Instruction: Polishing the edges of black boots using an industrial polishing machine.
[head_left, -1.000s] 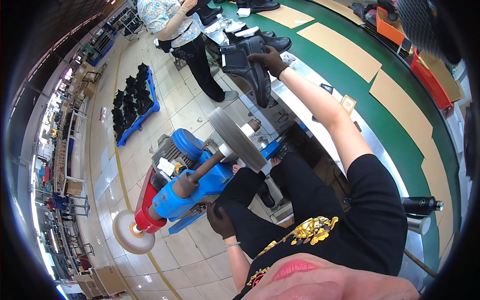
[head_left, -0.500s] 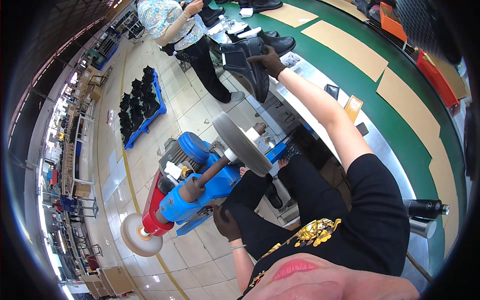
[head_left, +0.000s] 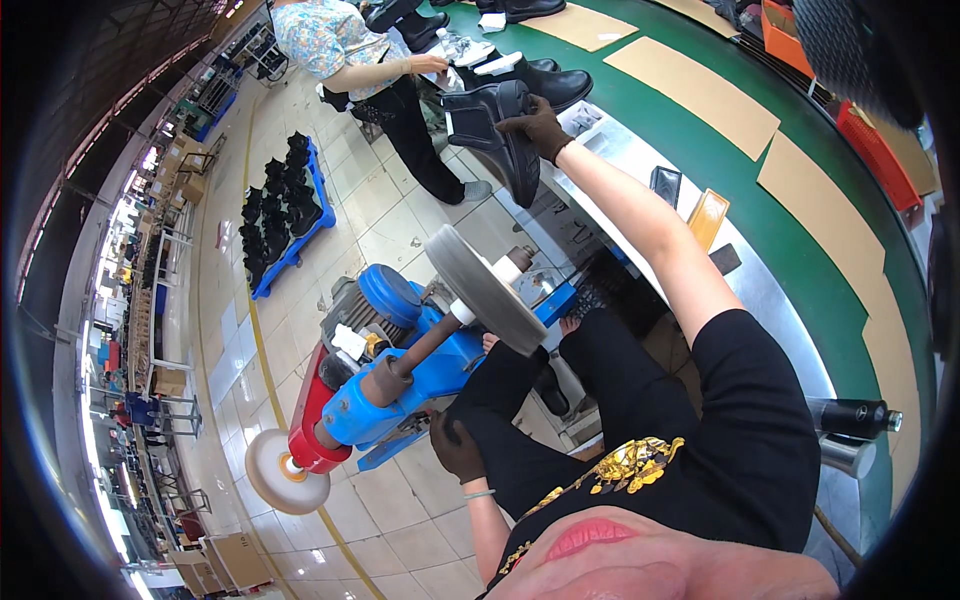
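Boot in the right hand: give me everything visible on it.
The boot is black, ankle-high and leather-like with a slight sheen. It has a darker, matte side panel, a white strip at the shaft's edge and a thick dark sole. It is held tilted in the air, shaft toward picture left, toe apparently downward. The gloved right hand grips it near the sole. It is clear of the wheel below; its inside is hidden.
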